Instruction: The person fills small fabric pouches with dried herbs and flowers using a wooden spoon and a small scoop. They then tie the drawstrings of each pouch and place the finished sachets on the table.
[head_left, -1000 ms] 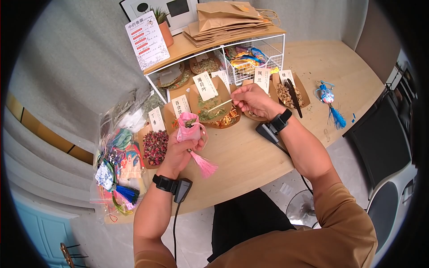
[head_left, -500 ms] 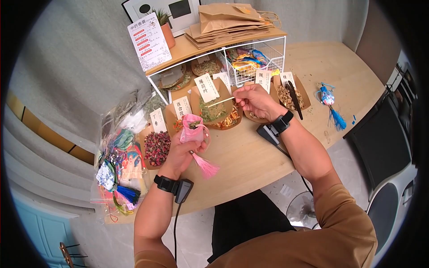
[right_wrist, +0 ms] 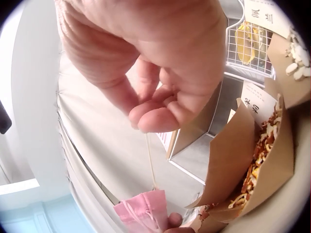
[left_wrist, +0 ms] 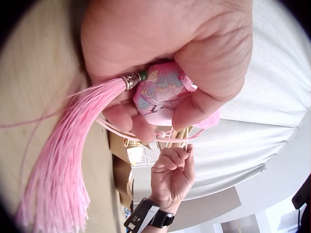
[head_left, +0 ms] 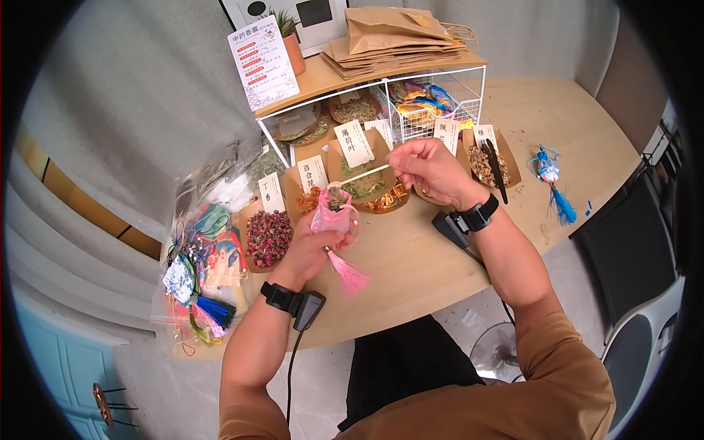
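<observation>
My left hand (head_left: pixel 302 255) grips a small pink drawstring pouch (head_left: pixel 331 222) with its mouth open upward. A pink tassel (left_wrist: pixel 73 160) hangs from the pouch, below a silver bead cap and a green bead. Thumb and fingertips of my right hand (head_left: pixel 433 170) pinch the thin pale handle of a small spoon (head_left: pixel 367 174). The spoon's rounded far end is right at the pouch's mouth, where bits of green leaf show. Behind the pouch stands a brown paper tray of green dried leaves (head_left: pixel 364 189) with an upright label card (head_left: pixel 355 143).
Trays of dried rosebuds (head_left: pixel 269 238), orange strips (head_left: pixel 390 196) and pale chips with dark tongs (head_left: pixel 497 172) line the table. Behind them is a shelf (head_left: pixel 315 103) with a wire basket. Bagged sachets (head_left: pixel 198 286) lie left; a blue tasselled sachet (head_left: pixel 548 172) lies right.
My right hand has brought the spoon from over the green-leaf tray to the pouch's mouth. The left hand has raised the pouch slightly toward it. The head view has shifted a little.
</observation>
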Available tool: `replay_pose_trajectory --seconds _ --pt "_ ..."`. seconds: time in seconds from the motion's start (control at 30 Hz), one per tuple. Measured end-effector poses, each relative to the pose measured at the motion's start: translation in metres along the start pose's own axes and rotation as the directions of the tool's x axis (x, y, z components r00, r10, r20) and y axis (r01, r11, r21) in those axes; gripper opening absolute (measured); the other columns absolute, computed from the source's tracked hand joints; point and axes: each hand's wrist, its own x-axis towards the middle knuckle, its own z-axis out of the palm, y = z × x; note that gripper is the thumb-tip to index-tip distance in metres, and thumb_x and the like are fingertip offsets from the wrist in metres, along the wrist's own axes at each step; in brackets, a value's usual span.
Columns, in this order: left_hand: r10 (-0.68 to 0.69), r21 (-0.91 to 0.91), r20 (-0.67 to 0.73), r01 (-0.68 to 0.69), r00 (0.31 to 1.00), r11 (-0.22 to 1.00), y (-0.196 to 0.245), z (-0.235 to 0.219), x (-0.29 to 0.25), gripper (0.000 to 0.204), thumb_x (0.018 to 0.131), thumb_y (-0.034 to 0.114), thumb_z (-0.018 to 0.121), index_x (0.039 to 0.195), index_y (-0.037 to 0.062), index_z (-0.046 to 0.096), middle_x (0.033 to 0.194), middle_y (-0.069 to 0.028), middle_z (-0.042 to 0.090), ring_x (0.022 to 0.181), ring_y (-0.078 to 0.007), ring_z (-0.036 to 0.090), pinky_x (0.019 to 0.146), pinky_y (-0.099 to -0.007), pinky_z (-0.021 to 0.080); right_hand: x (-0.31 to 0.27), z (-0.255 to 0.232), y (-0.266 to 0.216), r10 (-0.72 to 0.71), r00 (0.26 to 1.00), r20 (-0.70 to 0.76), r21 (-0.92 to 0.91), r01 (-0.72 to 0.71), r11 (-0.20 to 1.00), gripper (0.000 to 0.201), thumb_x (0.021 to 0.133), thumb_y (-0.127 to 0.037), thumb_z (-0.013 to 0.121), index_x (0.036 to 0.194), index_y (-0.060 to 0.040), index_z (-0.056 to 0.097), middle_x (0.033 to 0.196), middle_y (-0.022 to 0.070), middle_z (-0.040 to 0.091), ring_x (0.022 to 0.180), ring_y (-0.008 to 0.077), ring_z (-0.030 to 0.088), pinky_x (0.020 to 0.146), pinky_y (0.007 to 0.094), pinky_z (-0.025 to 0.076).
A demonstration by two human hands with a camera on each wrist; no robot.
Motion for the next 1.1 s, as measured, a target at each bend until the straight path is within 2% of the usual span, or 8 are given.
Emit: replay_pose_trajectory --seconds 0.17,0.27,0.4,0.47,0.5,0.67,0.87,1.1 --pt "-0.024 0.015 -0.027 0.025 0.999 1.0 -0.004 -0.005 0.001 0.043 0.078 0.001 0.061 0.12 0.0025 0.052 0.105 -0.0077 0.062 0.082 -0.0145 0.062 0.066 -0.026 0.047 -0.001 0.001 0.002 -0.1 0.989 0.114 0.029 0.097 0.995 0.016 0.09 -0.006 0.065 0.104 0.0015 0.069 0.079 0.0045 0.066 0.063 0.0087 0.061 0.057 0.021 0.052" --pt "-0.015 0.02 -0.029 0.015 0.999 1.0 -0.006 -0.01 0.001 0.043 0.076 -0.002 0.059 0.118 0.0029 0.054 0.106 -0.0074 0.062 0.082 -0.0135 0.061 0.066 -0.0262 0.046 0.002 -0.002 0.003 -0.095 0.995 0.009 0.06 0.095 0.994 0.014 0.089 -0.008 0.067 0.099 0.0011 0.07 0.075 0.0035 0.066 0.061 0.0074 0.058 0.056 0.0206 0.05" --pt "0.011 -0.025 -0.026 -0.011 1.0 1.0 -0.005 -0.012 0.002 0.038 0.074 -0.003 0.059 0.113 0.0007 0.057 0.107 -0.008 0.062 0.081 -0.013 0.061 0.067 -0.0263 0.046 0.008 -0.01 0.007 -0.065 0.986 -0.151 -0.112 0.048 0.993 0.012 0.09 -0.009 0.065 0.097 0.0011 0.069 0.078 0.0025 0.066 0.062 0.0068 0.058 0.057 0.0194 0.049" --pt "0.042 -0.015 -0.054 -0.043 0.998 0.999 -0.002 -0.003 0.001 0.032 0.077 0.003 0.063 0.109 -0.0017 0.058 0.092 -0.0088 0.064 0.076 -0.0133 0.06 0.065 -0.024 0.045 0.01 -0.012 0.013 -0.093 0.976 -0.197 -0.26 0.04 0.965 0.012 0.09 -0.01 0.065 0.093 0.0008 0.069 0.075 0.0017 0.065 0.06 0.0058 0.056 0.055 0.0192 0.047" --pt "0.058 -0.009 -0.068 -0.058 0.996 0.998 0.0 0.0 0.001 0.03 0.079 0.005 0.065 0.107 -0.0028 0.058 0.084 -0.0092 0.065 0.073 -0.0135 0.06 0.064 -0.0228 0.045 0.011 -0.011 0.015 -0.093 0.977 -0.19 -0.291 0.035 0.956 0.012 0.091 -0.01 0.065 0.092 0.0008 0.069 0.074 0.0015 0.065 0.06 0.0054 0.056 0.055 0.0194 0.046" --pt "0.06 -0.007 -0.086 -0.061 0.995 0.998 0.0 0.001 0.0 0.029 0.079 0.005 0.064 0.106 -0.003 0.059 0.083 -0.009 0.065 0.071 -0.0132 0.059 0.064 -0.0227 0.045 0.014 -0.013 0.026 -0.186 0.957 -0.224 -0.534 0.039 0.844 0.016 0.091 -0.014 0.065 0.086 0.0016 0.069 0.068 0.0004 0.063 0.056 0.0044 0.053 0.051 0.0203 0.044" --pt "0.058 -0.006 -0.071 -0.058 0.996 0.998 0.0 0.001 0.001 0.029 0.079 0.004 0.063 0.106 -0.0031 0.058 0.082 -0.0089 0.065 0.07 -0.0127 0.059 0.064 -0.0225 0.045 0.014 -0.019 0.019 -0.215 0.928 -0.303 -0.598 -0.01 0.802 0.016 0.087 -0.013 0.068 0.09 0.0021 0.072 0.066 0.0012 0.065 0.06 0.0046 0.056 0.056 0.023 0.047" --pt "0.057 -0.013 -0.094 -0.059 0.994 0.998 -0.002 -0.001 0.0 0.03 0.078 0.003 0.063 0.107 -0.0032 0.058 0.087 -0.0096 0.065 0.074 -0.014 0.062 0.065 -0.0239 0.047 0.015 -0.02 0.022 -0.167 0.953 -0.253 -0.584 -0.013 0.812 0.018 0.091 -0.015 0.066 0.087 0.0019 0.069 0.069 0.0007 0.064 0.059 0.0042 0.056 0.053 0.0205 0.045"
